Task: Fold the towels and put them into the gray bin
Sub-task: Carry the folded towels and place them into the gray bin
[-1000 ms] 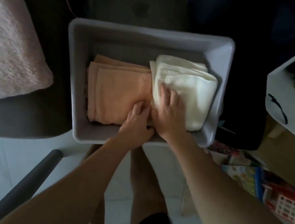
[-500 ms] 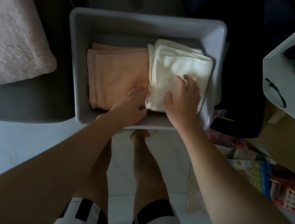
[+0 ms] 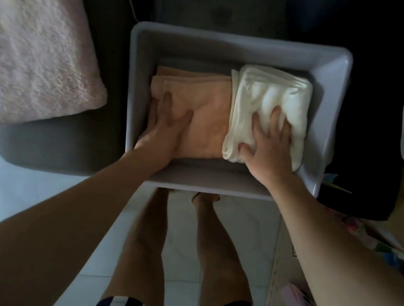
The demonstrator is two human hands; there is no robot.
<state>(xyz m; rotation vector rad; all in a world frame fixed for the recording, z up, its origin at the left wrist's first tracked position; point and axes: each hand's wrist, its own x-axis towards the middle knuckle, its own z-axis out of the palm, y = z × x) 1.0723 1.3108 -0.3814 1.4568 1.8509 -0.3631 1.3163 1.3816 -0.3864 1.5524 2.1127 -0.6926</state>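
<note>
Both towels lie long axis 12-to-6 in gray bin (image 3: 312, 155). Left hand (image 3: 164, 130) flat on peach towel (image 3: 209, 116); right hand (image 3: 269, 142) fingers spread, pressing white towel (image 3: 272, 92).

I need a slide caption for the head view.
Both hands press folded towels, orange and white, in the gray bin.
</note>
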